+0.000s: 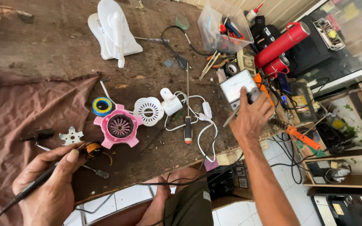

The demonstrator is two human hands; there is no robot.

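My left hand (49, 184) grips a thin black probe (38, 182) on a cable, its tip pointing at a small copper-wound coil (92, 150) on the wooden bench. My right hand (250, 119) rests on a grey box-shaped meter (237, 87) at the bench's right edge, fingers around its lower side. Between the hands lie a pink motor housing (119, 127), a white slotted round cover (148, 111) and a black-handled screwdriver (187, 127).
A brown cloth (17, 109) covers the bench's left. A white fan base (112, 31) stands at the back. A clear plastic tub of tools (223, 29), red cylinders (281, 44), an orange soldering iron (302, 136), a tape roll (102, 106) and white wiring (202, 125) crowd the right.
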